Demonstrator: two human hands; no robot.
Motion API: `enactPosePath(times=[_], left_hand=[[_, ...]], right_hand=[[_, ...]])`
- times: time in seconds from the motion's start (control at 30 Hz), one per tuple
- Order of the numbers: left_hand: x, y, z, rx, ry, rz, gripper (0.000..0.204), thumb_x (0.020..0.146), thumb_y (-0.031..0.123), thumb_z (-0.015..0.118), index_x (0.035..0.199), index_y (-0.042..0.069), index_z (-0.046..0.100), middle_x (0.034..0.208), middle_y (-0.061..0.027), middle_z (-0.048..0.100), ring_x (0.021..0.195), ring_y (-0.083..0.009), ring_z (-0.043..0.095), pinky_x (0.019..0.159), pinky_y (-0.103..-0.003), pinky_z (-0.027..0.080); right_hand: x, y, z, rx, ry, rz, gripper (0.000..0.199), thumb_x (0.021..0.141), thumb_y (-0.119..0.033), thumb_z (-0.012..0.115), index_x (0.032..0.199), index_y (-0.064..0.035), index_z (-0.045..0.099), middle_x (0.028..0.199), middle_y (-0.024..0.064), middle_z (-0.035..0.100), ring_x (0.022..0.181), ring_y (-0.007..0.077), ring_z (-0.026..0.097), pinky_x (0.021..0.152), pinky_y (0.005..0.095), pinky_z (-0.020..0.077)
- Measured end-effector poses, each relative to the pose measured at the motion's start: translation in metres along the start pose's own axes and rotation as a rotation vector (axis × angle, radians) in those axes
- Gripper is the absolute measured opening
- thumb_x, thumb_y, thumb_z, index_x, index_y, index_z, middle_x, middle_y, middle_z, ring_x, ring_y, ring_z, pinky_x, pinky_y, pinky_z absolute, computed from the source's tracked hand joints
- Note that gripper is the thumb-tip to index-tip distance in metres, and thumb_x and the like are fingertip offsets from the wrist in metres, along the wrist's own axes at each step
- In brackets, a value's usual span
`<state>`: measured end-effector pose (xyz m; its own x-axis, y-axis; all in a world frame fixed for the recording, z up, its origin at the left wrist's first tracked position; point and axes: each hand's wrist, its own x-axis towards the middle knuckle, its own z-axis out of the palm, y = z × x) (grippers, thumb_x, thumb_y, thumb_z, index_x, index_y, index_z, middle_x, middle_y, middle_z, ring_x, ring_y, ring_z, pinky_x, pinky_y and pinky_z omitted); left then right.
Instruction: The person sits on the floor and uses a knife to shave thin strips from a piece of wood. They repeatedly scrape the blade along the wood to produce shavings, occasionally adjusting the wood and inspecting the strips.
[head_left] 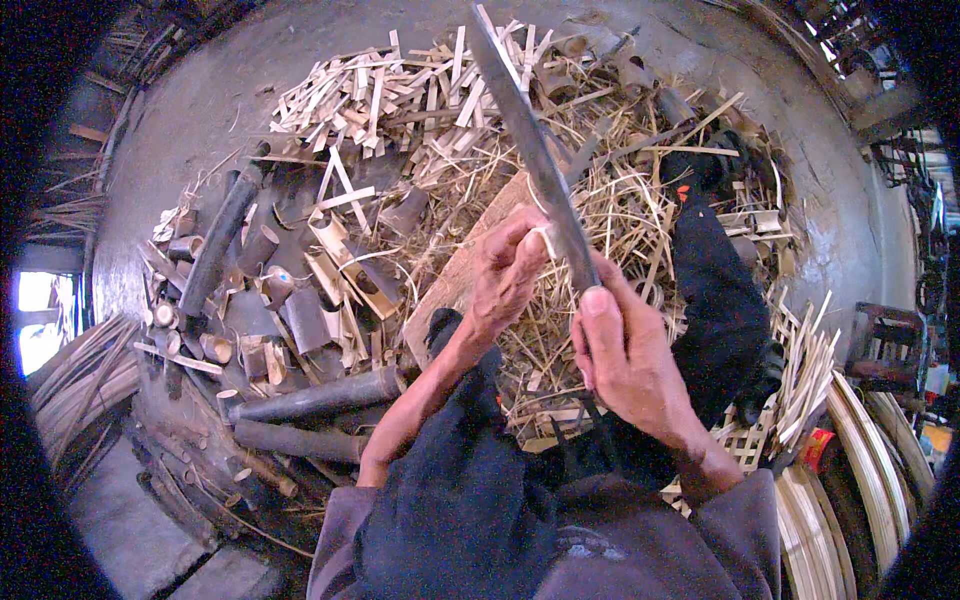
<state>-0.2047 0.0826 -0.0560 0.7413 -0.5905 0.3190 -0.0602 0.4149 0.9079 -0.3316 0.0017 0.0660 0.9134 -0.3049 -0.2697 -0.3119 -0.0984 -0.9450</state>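
A long dark machete [535, 150] slants up and to the left across the middle of the view. My right hand [630, 350] is wrapped round its handle, thumb on top. Close beside the blade's left edge, my left hand [508, 268] is closed in a pinch on a short pale bamboo strip [546, 241], most of it hidden by the fingers and blade. Under the left hand lies a wooden board [450, 290], tilted away from me. Shavings and thin bamboo slivers [630, 210] are heaped beyond and beneath both hands.
Split pale strips [370, 95] form a pile at the far side. Cut bamboo tubes [305, 320] and long dark poles [310, 395] lie to the left. My dark-clothed leg [720, 300] extends at right, near a bundle of long strips [815, 530].
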Motion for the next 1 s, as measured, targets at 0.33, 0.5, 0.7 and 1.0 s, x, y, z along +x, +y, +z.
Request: enactPosePath(times=[0.33,0.5,0.7,1.0], left_hand=[[-0.008,0.009,-0.010,0.144,0.050,0.019,0.038,0.096,0.039,0.052,0.086,0.003,0.058,0.078,0.0025,0.050,0.072,-0.0076,0.044,0.064,-0.023,0.036],[-0.007,0.009,-0.006,-0.012,0.073,0.050,0.034,0.096,0.035,0.052,0.087,0.002,0.059,0.077,0.0017,0.050,0.070,-0.0082,0.044,0.061,-0.023,0.035],[-0.022,0.018,-0.005,0.008,0.123,-0.183,0.050,0.088,0.057,0.054,0.094,0.007,0.056,0.085,0.0036,0.053,0.075,-0.0089,0.048,0.064,-0.026,0.040],[-0.063,0.086,-0.036,0.743,0.397,0.045,0.026,0.090,0.027,0.050,0.077,0.005,0.055,0.071,-0.0042,0.053,0.064,-0.0137,0.049,0.057,-0.031,0.039]], right_hand=[[0.001,-0.002,0.015,-0.032,0.021,-0.118,0.046,0.100,-0.029,0.037,0.140,-0.0072,0.037,0.065,0.0018,0.049,0.055,0.0092,0.045,0.052,0.0259,0.0387],[-0.004,-0.009,0.014,-0.168,0.029,-0.158,0.046,0.099,-0.026,0.038,0.141,-0.0071,0.036,0.076,0.0045,0.050,0.065,0.0137,0.047,0.057,0.0270,0.0389],[0.004,0.013,0.023,-0.200,0.058,-0.176,0.048,0.098,-0.023,0.040,0.143,-0.0085,0.031,0.062,0.0020,0.046,0.055,0.0099,0.043,0.052,0.0286,0.0391],[0.013,0.052,0.066,-0.268,-0.015,-0.206,0.028,0.096,-0.027,0.046,0.112,-0.0046,0.048,0.077,0.0245,0.060,0.073,0.0447,0.060,0.064,0.0503,0.0465]])
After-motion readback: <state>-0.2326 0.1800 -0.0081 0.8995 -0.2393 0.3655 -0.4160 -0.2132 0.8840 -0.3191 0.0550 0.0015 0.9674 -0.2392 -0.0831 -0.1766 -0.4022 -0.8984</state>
